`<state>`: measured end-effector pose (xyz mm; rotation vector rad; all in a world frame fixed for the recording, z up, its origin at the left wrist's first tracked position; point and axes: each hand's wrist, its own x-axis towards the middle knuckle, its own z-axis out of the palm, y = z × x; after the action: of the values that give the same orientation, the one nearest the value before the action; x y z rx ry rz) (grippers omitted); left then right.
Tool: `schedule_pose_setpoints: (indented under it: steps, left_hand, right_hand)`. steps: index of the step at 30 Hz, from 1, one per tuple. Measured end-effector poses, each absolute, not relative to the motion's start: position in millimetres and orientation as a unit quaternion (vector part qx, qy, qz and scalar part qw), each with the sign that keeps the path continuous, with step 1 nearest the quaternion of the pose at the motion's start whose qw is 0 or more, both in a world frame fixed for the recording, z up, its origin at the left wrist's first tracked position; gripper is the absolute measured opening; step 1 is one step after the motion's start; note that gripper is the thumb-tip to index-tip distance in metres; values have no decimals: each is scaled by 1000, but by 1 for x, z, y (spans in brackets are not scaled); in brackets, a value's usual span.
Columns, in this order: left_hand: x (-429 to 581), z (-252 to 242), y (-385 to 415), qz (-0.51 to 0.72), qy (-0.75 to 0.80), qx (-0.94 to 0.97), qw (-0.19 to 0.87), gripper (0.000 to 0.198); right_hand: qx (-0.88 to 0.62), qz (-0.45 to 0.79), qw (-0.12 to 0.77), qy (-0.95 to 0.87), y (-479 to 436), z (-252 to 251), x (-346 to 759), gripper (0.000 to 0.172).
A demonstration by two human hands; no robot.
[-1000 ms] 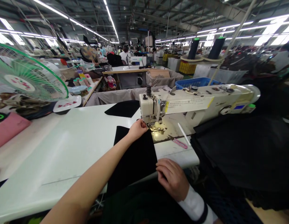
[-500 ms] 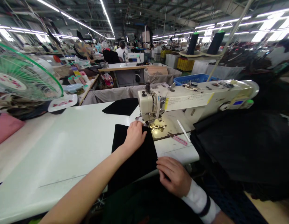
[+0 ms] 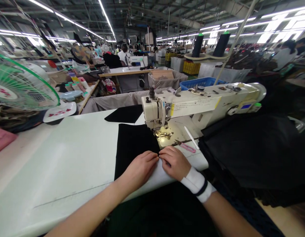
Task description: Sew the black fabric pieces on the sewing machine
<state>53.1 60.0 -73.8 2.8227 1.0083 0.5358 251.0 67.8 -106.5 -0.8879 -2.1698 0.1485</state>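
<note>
A piece of black fabric (image 3: 135, 141) lies on the white table, its right edge beside the presser foot of the sewing machine (image 3: 157, 113). My left hand (image 3: 144, 164) rests over the fabric's near right part, fingertips pinched on its edge. Meeting it there, my right hand (image 3: 175, 161), with a white wristband (image 3: 195, 182), pinches the same edge; the fingertips of both hands nearly touch. Pink thread snips (image 3: 188, 147) and a white pen-like stick (image 3: 191, 136) lie right of the needle area. Behind the fabric is a smaller black piece (image 3: 124, 114).
A large pile of black fabric (image 3: 253, 151) sits at the right. At the left stands a green fan (image 3: 21, 82). Behind the machine are a blue basket (image 3: 201, 82) and thread cones (image 3: 221, 44). Other people work farther back.
My left hand has come back from beside the needle to the fabric's near right edge. My right hand has moved up and slightly left to meet it. The fabric has shifted away from me.
</note>
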Motion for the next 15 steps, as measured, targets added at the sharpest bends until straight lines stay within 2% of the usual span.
schedule_pose_setpoints:
  steps: [5,15]
  left_hand:
    - [48,-74,84,201,330,920,58,24]
    - [42,-72,131,205,365,906,60,25]
  right_hand:
    - [-411,10,317,-855,90,-101,247,18]
    - [-452,-3,276,-848,131,-98,235,18]
